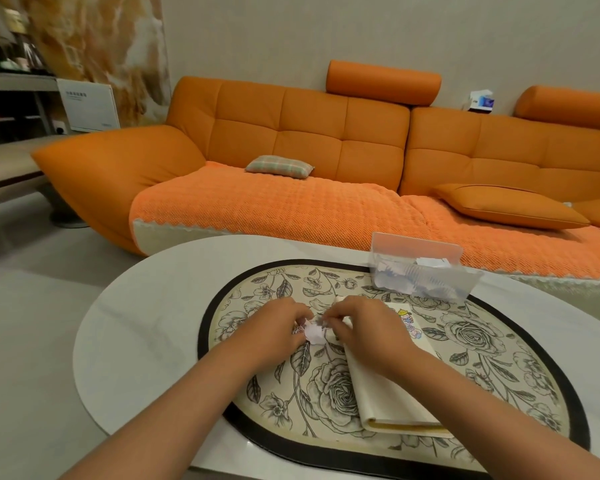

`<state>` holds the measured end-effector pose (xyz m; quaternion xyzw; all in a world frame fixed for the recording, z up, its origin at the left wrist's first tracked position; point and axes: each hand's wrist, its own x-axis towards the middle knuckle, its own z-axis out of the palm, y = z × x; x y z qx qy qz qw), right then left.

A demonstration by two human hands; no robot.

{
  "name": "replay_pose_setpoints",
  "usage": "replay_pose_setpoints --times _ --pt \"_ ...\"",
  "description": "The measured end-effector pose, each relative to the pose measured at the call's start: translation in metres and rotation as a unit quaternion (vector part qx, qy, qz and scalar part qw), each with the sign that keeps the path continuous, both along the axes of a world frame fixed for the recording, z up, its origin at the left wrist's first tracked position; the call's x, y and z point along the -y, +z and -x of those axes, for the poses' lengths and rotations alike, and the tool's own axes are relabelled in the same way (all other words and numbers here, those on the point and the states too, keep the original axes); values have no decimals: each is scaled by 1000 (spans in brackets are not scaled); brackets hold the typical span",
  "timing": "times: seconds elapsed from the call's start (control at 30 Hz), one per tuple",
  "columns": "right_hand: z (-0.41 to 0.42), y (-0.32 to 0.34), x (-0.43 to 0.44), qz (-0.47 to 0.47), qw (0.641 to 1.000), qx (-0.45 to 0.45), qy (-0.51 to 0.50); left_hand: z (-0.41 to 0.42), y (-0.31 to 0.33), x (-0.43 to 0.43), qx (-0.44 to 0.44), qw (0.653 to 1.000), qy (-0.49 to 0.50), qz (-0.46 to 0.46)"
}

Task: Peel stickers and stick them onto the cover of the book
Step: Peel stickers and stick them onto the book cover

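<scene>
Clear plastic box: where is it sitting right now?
In the head view, the clear plastic box stands at the table's far right, on the floral mat's far edge, beyond the book.

I read the tabletop (146, 341) as smooth, pale, glossy at its near edge. The mat (482, 341) is matt. The book (385, 393) cover is matt cream paper; the sticker sheet (315, 333), thin white paper. The box (426, 275) is clear plastic.

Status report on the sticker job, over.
Left hand and right hand both pinch one small sticker piece. Book flat under right hand, stickers already on cover. Clear box behind, not blocking.
</scene>
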<state>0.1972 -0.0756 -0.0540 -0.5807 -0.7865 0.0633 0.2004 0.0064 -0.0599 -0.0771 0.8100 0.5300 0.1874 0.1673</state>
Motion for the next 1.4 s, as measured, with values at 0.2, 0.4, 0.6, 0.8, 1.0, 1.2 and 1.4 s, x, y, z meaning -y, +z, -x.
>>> replay_pose_setpoints --times 0.2,0.4,0.6,0.8,1.0,1.2,1.4 --pt "-21 20 7 171 921 -340 -78 -13 9 4 90 996 19 22" --pt "-44 31 18 256 864 -421 -102 -44 29 13 316 942 45 103" --pt "-58 34 20 244 875 -408 -95 -69 36 18 361 923 66 117" --pt "-72 37 17 153 911 -374 -80 -85 36 15 365 923 63 102" --pt "-80 38 14 134 924 -352 -73 -97 35 12 365 924 47 106" --pt "-86 34 12 95 943 -309 -80 -108 33 11 350 929 57 104" --pt "-91 23 15 -20 978 -193 -76 -114 32 15 352 929 69 95"
